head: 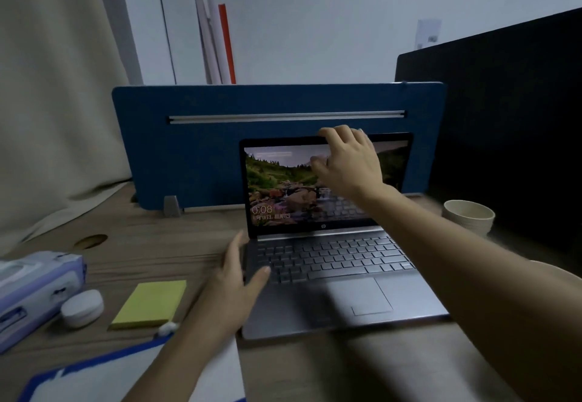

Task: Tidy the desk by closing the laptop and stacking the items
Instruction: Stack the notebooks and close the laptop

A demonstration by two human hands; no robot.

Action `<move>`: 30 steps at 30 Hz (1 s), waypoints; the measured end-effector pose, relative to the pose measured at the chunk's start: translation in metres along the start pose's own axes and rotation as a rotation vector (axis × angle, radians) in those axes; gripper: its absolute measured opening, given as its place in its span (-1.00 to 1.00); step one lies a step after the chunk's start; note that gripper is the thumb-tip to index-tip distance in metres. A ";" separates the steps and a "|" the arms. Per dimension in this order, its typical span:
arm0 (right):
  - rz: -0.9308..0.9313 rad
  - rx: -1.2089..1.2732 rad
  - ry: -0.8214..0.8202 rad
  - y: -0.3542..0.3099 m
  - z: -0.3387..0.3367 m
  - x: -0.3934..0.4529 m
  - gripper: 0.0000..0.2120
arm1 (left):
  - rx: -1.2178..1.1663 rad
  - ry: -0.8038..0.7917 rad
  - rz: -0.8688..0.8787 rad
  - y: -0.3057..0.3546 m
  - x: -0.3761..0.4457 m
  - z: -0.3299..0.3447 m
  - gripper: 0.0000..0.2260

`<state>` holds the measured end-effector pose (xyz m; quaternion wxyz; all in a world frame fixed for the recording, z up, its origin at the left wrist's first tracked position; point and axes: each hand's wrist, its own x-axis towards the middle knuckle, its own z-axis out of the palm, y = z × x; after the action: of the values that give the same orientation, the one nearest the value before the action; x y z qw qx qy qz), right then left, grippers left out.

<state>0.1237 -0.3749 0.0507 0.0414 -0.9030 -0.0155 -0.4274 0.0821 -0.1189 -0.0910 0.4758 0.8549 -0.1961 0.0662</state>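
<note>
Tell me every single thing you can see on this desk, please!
laptop: one, silver, open, screen lit, desk middle
sticky notes: one pad, yellow, left of laptop
round case: one, white, left of the notes
pouch: one, lilac, far left
paper: one sheet, white with blue edge, near edge
cup: one, cream, right of laptop
divider: one, blue, behind laptop
desk: one, wooden
left hand: rests at laptop's left edge
right hand: grips screen's top edge
</note>
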 end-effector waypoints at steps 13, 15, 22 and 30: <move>-0.133 -0.118 -0.121 -0.017 -0.058 -0.160 -0.54 | -0.198 0.178 0.089 0.028 -0.019 -0.014 -0.42; -0.121 -0.107 -0.172 -0.019 -0.062 -0.177 -0.52 | -0.201 0.131 0.121 0.028 -0.024 -0.018 -0.43; -0.119 -0.018 -0.300 -0.021 -0.056 -0.214 -0.50 | -0.242 -0.044 0.085 0.022 -0.027 -0.023 -0.45; -0.029 0.081 -0.506 -0.003 -0.023 -0.226 -0.41 | -0.078 -0.146 -0.006 0.023 -0.029 -0.017 -0.36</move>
<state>-0.0380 -0.3721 -0.1094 0.0664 -0.9785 -0.0553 -0.1873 0.0476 -0.1075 -0.0718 0.4933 0.8388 -0.2304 -0.0055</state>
